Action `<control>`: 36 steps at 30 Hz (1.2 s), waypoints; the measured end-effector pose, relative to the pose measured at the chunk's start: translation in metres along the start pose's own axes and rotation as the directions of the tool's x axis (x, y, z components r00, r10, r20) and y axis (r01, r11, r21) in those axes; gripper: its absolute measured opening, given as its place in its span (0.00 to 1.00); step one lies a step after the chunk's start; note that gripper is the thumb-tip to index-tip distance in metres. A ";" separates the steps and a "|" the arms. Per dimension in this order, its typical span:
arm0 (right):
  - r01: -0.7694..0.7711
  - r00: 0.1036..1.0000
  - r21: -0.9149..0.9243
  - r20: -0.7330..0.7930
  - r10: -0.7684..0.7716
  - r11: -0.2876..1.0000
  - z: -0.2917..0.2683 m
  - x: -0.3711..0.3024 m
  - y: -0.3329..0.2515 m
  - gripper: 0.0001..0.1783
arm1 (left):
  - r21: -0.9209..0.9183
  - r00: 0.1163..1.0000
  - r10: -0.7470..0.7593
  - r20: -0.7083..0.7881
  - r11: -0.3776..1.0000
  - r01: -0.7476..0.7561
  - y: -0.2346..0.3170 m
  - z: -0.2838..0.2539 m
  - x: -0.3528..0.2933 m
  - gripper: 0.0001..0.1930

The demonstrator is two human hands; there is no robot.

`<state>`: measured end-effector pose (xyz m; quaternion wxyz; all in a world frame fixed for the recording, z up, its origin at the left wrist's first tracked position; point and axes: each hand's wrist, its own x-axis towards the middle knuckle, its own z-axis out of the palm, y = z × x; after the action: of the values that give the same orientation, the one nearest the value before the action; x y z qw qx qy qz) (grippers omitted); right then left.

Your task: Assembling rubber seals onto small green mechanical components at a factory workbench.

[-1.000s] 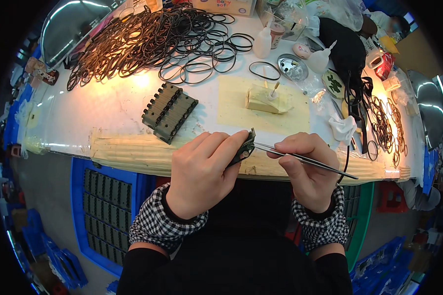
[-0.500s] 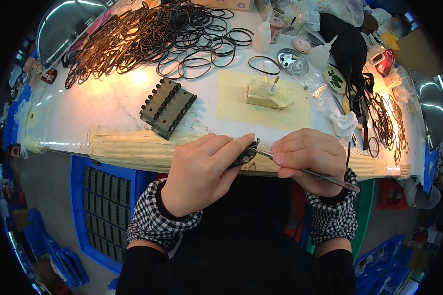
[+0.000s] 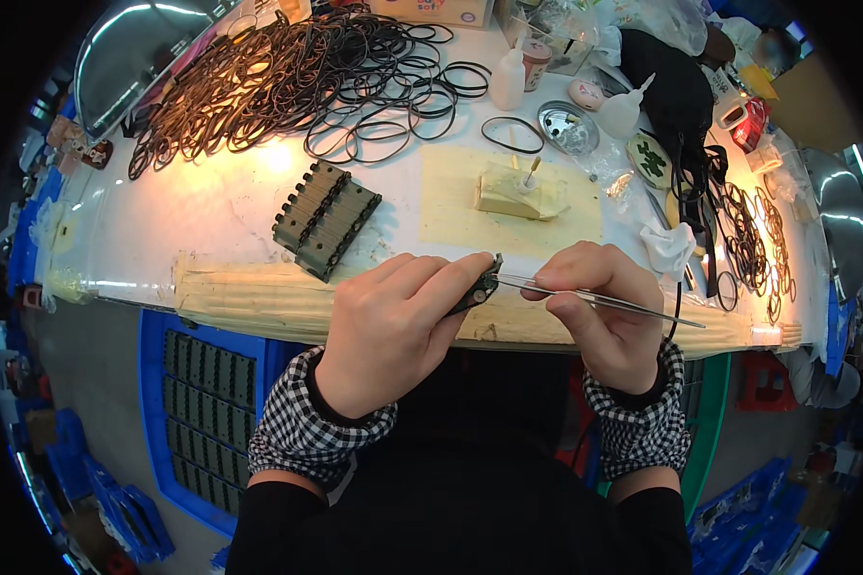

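My left hand [image 3: 384, 331] is closed around a small dark green-black part [image 3: 479, 289], whose end sticks out past the fingertips at the table's front edge. In my right hand [image 3: 609, 311] is a pair of metal tweezers [image 3: 633, 308], pinched between thumb and fingers. The tips reach the protruding end of the dark part; whether they grip anything there is too small to tell. Left of centre on the table lies a block of dark green ridged parts [image 3: 327, 220], set side by side. A taped yellowish block [image 3: 518, 192] with a thin stick standing in it rests ahead of my hands.
A big tangle of dark rubber rings [image 3: 288, 81] covers the far left. White squeeze bottles [image 3: 507, 80], a round metal dish [image 3: 568, 127] and a black bag [image 3: 669, 91] crowd the far right. Below the table's left side is a blue crate [image 3: 153, 422] of similar parts.
My right hand has turned, so the tweezers lie flatter and show both prongs. The dark part has tilted slightly upward in my left hand.
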<state>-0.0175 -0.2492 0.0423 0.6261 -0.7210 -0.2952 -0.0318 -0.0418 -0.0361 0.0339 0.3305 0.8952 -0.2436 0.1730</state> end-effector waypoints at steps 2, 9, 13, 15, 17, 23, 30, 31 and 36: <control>0.033 0.999 -0.046 0.036 -0.031 0.998 -0.003 0.002 -0.001 0.07 | 0.004 1.000 0.008 0.005 1.000 -0.008 -0.001 0.001 0.000 0.19; 0.275 0.938 -0.164 0.264 -0.226 0.948 -0.020 0.019 -0.002 0.10 | -0.006 0.997 0.055 0.052 0.998 -0.055 -0.004 -0.001 -0.001 0.23; 0.354 0.878 -0.169 0.400 -0.264 0.920 -0.027 0.030 -0.008 0.11 | -0.046 0.994 0.064 0.092 0.997 -0.060 -0.002 -0.005 0.001 0.21; 0.399 0.854 -0.176 0.428 -0.295 0.900 -0.029 0.034 -0.008 0.11 | -0.033 0.991 0.074 0.108 0.997 -0.071 -0.003 -0.006 0.004 0.21; 0.423 0.855 -0.204 0.412 -0.315 0.883 -0.027 0.035 -0.009 0.10 | -0.076 0.996 0.058 0.072 0.996 -0.052 -0.005 -0.002 0.005 0.21; 0.206 0.972 -0.027 0.121 -0.201 0.978 -0.019 0.021 0.000 0.08 | -0.082 0.998 -0.050 -0.035 0.996 0.047 -0.006 0.003 0.010 0.17; 0.137 0.989 -0.198 -0.021 -0.144 0.971 0.005 0.019 0.009 0.09 | -0.106 0.999 -0.025 -0.041 0.994 0.020 -0.003 0.004 0.013 0.14; 0.121 0.992 -0.190 -0.016 -0.127 0.974 0.005 0.019 0.008 0.09 | -0.101 0.999 -0.020 -0.042 0.995 0.016 -0.002 0.004 0.014 0.14; 0.074 0.997 -0.107 -0.022 -0.076 0.992 0.006 0.018 0.012 0.08 | -0.079 0.999 -0.022 -0.035 0.997 0.019 -0.002 0.004 0.013 0.14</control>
<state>0.0008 -0.2375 0.0383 0.5892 -0.7411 -0.3117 -0.0804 -0.0298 -0.0416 0.0358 0.3715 0.8808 -0.2349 0.1759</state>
